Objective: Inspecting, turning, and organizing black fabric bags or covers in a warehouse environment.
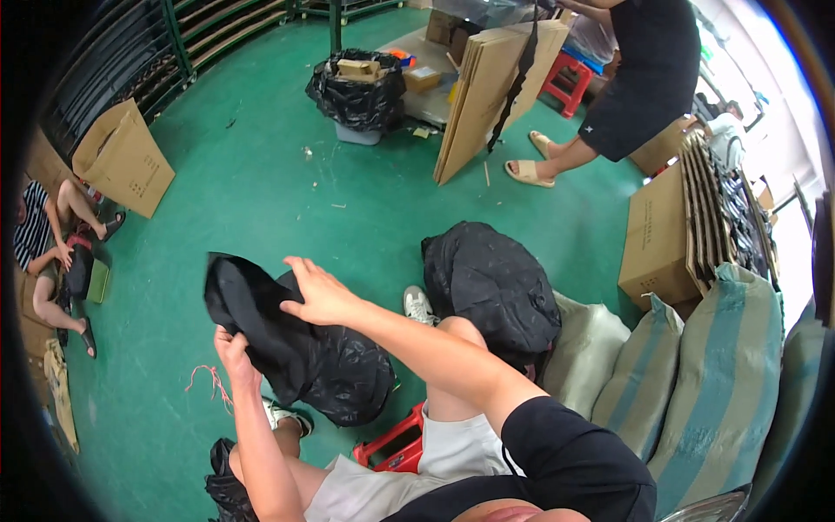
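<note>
My left hand [233,352] is closed on the lower edge of a black cloth piece [248,300], which is held up in front of me. Its folds hide the exact kind. Over the cloth's right side reaches my right hand [323,296], fingers stretched and thumb apart. Whether its fingertips touch the cloth I cannot tell. Below and behind the cloth, between my feet, sits a shiny black plastic bag [352,378]. A second, fuller black bag [491,283] stands just beyond my right knee.
Stuffed woven sacks [718,374] line my right side. A red stool [396,444] is beneath me. Pink string [211,383] lies on the green floor. Farther off are a cardboard box [126,161], a lined bin [357,96], flattened cardboard [487,87], a standing person [648,78] and a seated one [52,252].
</note>
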Demonstrator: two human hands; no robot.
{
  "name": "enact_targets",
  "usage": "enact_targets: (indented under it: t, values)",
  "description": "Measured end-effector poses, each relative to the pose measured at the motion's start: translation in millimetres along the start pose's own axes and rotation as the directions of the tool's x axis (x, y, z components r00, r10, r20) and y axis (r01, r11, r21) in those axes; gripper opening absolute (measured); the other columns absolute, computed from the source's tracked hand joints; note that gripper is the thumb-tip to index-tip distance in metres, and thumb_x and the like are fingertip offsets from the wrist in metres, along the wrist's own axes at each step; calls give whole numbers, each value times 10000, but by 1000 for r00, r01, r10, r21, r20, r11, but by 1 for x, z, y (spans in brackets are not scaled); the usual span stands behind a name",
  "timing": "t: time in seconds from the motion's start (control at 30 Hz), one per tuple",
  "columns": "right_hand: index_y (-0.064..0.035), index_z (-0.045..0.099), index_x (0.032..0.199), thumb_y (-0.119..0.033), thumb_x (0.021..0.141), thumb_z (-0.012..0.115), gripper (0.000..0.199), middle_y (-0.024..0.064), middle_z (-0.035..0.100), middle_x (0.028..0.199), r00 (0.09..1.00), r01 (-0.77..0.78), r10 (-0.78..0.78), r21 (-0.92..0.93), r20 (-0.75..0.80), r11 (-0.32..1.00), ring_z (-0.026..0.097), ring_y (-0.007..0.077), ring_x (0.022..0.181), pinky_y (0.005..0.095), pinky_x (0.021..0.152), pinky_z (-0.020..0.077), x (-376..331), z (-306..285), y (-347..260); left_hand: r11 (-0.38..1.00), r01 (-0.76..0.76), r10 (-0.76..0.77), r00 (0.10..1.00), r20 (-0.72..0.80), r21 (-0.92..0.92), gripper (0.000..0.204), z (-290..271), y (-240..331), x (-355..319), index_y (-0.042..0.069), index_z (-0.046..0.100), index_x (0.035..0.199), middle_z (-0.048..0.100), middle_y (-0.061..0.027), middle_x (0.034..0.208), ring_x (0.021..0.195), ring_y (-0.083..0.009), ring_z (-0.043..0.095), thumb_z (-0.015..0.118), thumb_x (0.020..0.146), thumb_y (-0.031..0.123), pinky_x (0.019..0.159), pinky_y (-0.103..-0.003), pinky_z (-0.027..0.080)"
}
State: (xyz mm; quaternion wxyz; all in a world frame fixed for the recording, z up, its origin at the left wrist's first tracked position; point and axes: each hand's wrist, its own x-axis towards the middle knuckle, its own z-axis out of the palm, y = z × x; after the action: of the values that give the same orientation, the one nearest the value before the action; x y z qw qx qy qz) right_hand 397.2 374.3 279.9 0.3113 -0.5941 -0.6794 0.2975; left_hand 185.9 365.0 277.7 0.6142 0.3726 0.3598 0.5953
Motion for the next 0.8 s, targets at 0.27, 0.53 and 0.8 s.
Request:
enact_targets:
  t: [0.27,0.53,0.8]
  values:
    - [63,434,1211,-98,810,566,452,294,558,1154,971,90,-158,335,182,938,520,444,1124,453,951,427,11,4,-10,971,187,-219,947,237,149,449,-10,-11,-10,-3,612,1102,667,-54,1008,894,-141,630,449,684,-26,842,-266,487]
    - [8,501,1014,-59,907,412,154,107,549,877,990,98,-26,553,-137,827,520,188,869,325,801,432,25,17,6,987,137,-125,984,129,-90,408,0,-5,-3,-18,590,1155,650,-88,1111,982,-178,618,445,785,75,892,-303,475]
    - [-4,494,1022,-55,901,427,147,183,572,834,972,118,-22,407,-232,906,574,327,805,388,744,445,16,7,-4,993,37,-45,997,69,109,111,-7,16,0,30,592,952,584,30,853,741,-48,510,589,848,69,687,-193,402]
